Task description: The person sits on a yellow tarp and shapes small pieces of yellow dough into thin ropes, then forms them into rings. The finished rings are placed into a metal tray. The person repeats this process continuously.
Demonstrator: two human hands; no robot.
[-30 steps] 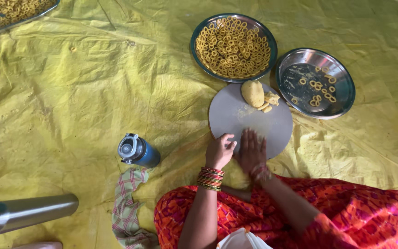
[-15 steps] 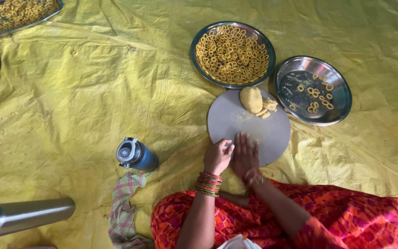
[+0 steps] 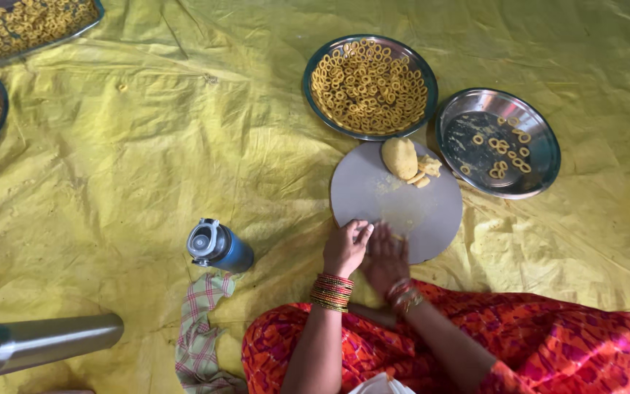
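Observation:
A round grey board [image 3: 373, 191] lies on the yellow sheet in front of my knees. At its far edge sit a lump of yellow dough [image 3: 399, 157] and a few small dough bits [image 3: 426, 171]. My left hand [image 3: 345, 248] rests at the board's near edge with fingers curled; what they pinch is hidden. My right hand [image 3: 386, 257] lies flat, palm down, on the near part of the board, blurred by motion. Anything beneath it is hidden. Both wrists wear bangles.
A steel plate [image 3: 316, 70] full of dough rings stands beyond the board. Right of it, a second steel plate [image 3: 541, 157] holds a few rings. More ring trays [image 3: 74, 33] sit far left. A blue bottle [image 3: 220, 248], checked cloth [image 3: 197, 332] and steel flask [image 3: 38, 341] lie left.
My right hand has slid a little back toward my body across the board. My left hand has stayed at the board's near edge. The view has shifted slightly.

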